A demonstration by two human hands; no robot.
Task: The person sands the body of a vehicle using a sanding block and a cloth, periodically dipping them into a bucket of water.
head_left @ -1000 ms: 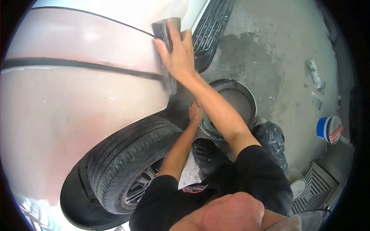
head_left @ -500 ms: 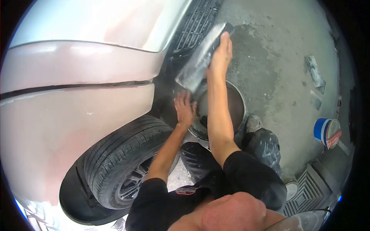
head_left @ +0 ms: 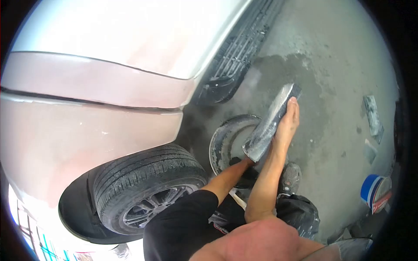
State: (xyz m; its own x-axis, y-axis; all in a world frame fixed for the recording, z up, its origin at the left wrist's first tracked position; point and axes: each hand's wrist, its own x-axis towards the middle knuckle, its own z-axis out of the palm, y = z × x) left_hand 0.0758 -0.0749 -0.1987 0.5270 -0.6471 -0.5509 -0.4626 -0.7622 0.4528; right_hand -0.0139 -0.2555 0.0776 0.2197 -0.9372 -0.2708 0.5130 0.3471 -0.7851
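Observation:
My right hand point(head_left: 288, 121) is wrapped round a long, dust-covered sanding block point(head_left: 271, 124), gripping its right side. The block slants over a round basin point(head_left: 213, 150) on the floor, its lower end toward me. My left forearm point(head_left: 230, 177) reaches up to that lower end. The left hand itself is almost wholly hidden behind the block, so its fingers do not show. Inside the basin lies a small dark thing point(head_left: 235, 162) I cannot make out.
On the left is a vehicle's pinkish-white body panel point(head_left: 109, 126), with a tyre point(head_left: 143, 178) below it and a ribbed black step point(head_left: 239, 52) beyond. A blue-and-white tub point(head_left: 371, 189) and a dusty strip point(head_left: 372, 115) lie on the right. My shoe point(head_left: 291, 178) stands beside the basin.
My right hand and the sanding block have come down and right, from beside the step to over the basin. My left hand, earlier spread near the basin's left edge, has moved right behind the block.

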